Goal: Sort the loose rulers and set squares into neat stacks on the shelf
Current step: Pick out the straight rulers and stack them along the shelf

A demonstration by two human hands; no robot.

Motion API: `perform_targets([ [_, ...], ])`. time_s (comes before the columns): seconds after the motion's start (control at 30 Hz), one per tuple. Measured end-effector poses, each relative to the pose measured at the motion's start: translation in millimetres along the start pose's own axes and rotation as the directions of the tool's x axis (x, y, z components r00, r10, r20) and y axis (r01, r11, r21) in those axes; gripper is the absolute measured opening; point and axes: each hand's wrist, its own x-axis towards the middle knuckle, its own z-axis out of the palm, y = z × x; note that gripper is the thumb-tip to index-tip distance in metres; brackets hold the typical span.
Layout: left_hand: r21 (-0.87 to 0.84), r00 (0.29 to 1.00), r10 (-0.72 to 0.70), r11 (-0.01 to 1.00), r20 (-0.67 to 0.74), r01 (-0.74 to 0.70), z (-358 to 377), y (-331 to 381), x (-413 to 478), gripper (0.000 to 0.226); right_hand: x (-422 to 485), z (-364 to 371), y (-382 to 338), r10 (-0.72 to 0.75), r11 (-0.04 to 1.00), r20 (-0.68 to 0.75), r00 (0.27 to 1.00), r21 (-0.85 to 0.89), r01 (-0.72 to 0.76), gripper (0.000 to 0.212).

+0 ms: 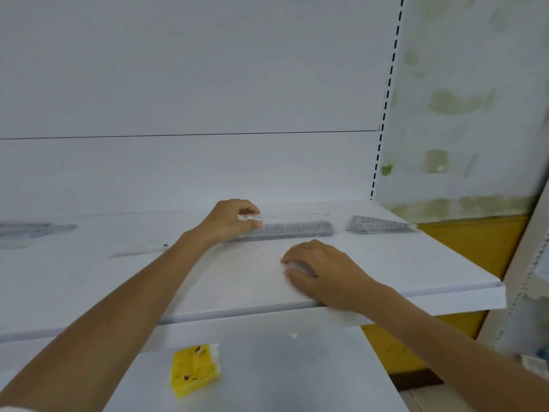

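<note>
On the white shelf [416,272] a stack of clear straight rulers [297,228] lies toward the back. My left hand [228,220] pinches the left end of a clear ruler [282,216] that lies just behind that stack. A stack of clear set squares [377,224] sits to the right near the shelf's corner. My right hand [320,269] rests palm down on the shelf in front of the rulers, fingers curled, nothing visible in it. More clear rulers lie loose at the far left [32,230] and left of centre [136,251].
A yellow cartoon-printed packet [194,370] lies on the lower shelf below. A slotted upright [384,108] marks the shelf's right back corner. A stained wall and a yellow panel [475,248] stand to the right.
</note>
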Motion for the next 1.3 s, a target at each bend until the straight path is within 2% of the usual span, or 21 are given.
perform_targets([
  [0.4,0.005,0.994,-0.028,1.0,0.109,0.028,11.8,-8.3,4.8,0.026,1.5,2.7,-0.5,0.008,1.0,-0.008,1.0,0.013,-0.008,0.032],
  [0.6,0.119,0.998,-0.024,0.993,0.065,0.016,4.5,-5.5,-5.0,0.052,2.3,3.1,1.3,0.012,1.0,0.014,1.0,0.013,-0.012,0.03],
  [0.73,0.123,0.999,-0.031,0.992,0.01,0.03,-23.3,-16.7,-33.0,0.04,29.4,-11.5,2.9,-0.001,0.999,0.089,0.996,-0.05,0.006,0.028],
  [0.8,0.123,0.998,-0.053,0.991,-0.043,0.058,-44.7,-27.6,-54.2,0.029,57.6,-20.1,-8.7,-0.012,1.0,0.032,0.999,-0.008,0.012,0.028],
  [0.9,0.142,0.988,-0.094,0.984,-0.124,0.112,-82.5,-45.9,-94.1,0.021,103.3,-19.5,-46.8,-0.048,0.991,-0.097,0.994,0.119,0.059,0.024],
  [1.03,0.188,0.957,-0.164,0.959,-0.241,0.211,-140.1,-77.5,-161.2,0.021,153.6,5.9,-125.1,-0.111,0.949,-0.156,0.981,0.275,0.152,0.027],
  [1.13,0.198,0.911,-0.218,0.933,-0.349,0.3,-180.1,-105.1,-214.5,0.02,178.2,33.7,-199.0,-0.146,0.889,-0.157,0.977,0.413,0.199,0.035],
  [1.3,0.18,0.842,-0.325,0.883,-0.432,0.433,-245.6,-150.5,-299.9,0.018,205.8,84.4,-312.1,-0.283,0.848,-0.083,0.956,0.443,0.29,0.04],
])
